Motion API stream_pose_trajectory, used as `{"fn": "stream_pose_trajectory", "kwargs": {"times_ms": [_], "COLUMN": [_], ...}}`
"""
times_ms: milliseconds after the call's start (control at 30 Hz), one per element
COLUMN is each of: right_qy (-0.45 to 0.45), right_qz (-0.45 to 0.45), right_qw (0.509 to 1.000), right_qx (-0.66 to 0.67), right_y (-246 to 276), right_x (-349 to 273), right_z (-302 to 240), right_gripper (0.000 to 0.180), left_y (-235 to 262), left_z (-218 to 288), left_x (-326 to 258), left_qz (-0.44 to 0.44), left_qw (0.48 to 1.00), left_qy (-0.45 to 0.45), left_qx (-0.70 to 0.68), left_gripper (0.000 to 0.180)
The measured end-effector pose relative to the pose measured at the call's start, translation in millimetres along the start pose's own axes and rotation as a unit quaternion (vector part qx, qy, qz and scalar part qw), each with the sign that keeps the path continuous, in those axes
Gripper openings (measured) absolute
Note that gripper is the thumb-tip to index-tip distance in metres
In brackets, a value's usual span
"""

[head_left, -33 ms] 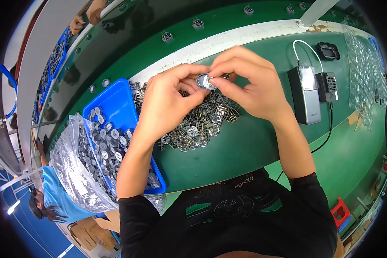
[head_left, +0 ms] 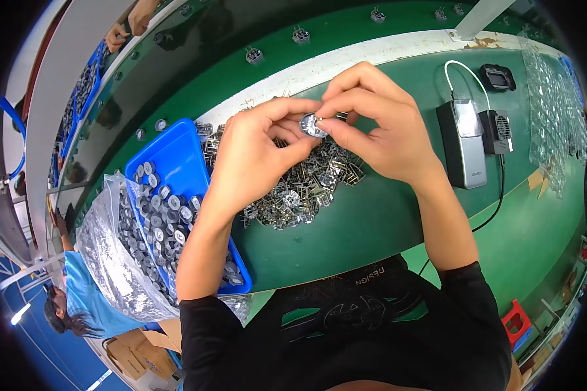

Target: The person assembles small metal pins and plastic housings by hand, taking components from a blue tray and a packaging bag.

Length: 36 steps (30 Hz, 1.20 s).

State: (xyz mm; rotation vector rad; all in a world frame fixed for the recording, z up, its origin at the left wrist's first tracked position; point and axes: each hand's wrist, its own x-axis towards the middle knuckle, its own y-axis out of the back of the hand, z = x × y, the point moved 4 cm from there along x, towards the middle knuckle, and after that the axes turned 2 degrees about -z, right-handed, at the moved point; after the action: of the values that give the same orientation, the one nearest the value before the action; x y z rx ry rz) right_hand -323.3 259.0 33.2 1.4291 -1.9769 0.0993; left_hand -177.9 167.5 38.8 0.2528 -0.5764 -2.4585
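Green bench: it spreads under and all round my fingers, which are lifted clear above it.

Clear plastic bag: well off to the left of my fingers and nearer my body, crumpled against the tray and full of more round pieces.

Blue tray: left of my fingers, just beyond my left wrist, holding loose round grey caps.

Heap of metal clips: right below my fingers, a tangle of thin silvery stamped pieces lying on the bench.

Grey box device: to the right of my fingers, past my right wrist, flat on the bench with a white cable. A smaller black unit sits just beside it.

Left hand: thumb and forefinger are closed to a narrow pinch on the left edge of the small piece, and the other fingers are curled loosely underneath.

Right hand: the fingertips are bunched tight against the same piece from the right and above. My knuckles hide how the thumb sits.

Small round part: grey and silver, held between the tips of both hands in the air over the heap. It touches nothing but my fingers. I cannot tell whether a clip is already on it.
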Motion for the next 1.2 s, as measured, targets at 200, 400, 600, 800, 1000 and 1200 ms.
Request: {"fn": "stream_pose_trajectory", "kwargs": {"times_ms": [200, 400, 600, 800, 1000, 1200], "right_qy": [-0.023, 0.009, 0.042, -0.006, 0.023, 0.018], "right_qz": [-0.019, -0.013, -0.024, 0.026, -0.017, -0.024], "right_qw": [1.0, 0.999, 0.991, 0.998, 0.997, 0.997], "right_qx": [-0.01, -0.04, -0.121, -0.058, -0.065, -0.077], "right_y": [-2.4, -4.8, -5.1, 1.5, -6.8, -7.5], "right_x": [-1.7, -1.4, -2.0, 0.2, -2.5, -3.3], "right_z": [1.5, -0.6, -7.1, -5.8, -5.9, -4.8], "right_gripper": [0.01, 0.009, 0.011, 0.013, 0.015, 0.015], "left_y": [-1.9, 0.1, 1.1, 5.0, 0.0, 1.5], "left_z": [1.5, 1.3, 3.2, 7.3, 0.3, -1.2], "left_x": [-1.3, -1.1, -1.6, -1.5, -0.9, -0.1], "left_qz": [-0.036, -0.047, -0.04, -0.008, -0.079, -0.076], "left_qw": [0.991, 0.993, 0.996, 0.994, 0.988, 0.982], "left_qy": [0.036, 0.05, 0.046, 0.018, 0.08, 0.078], "left_qx": [-0.125, -0.097, -0.068, 0.108, -0.108, -0.152], "left_gripper": [0.04, 0.041, 0.04, 0.039, 0.038, 0.038]}}
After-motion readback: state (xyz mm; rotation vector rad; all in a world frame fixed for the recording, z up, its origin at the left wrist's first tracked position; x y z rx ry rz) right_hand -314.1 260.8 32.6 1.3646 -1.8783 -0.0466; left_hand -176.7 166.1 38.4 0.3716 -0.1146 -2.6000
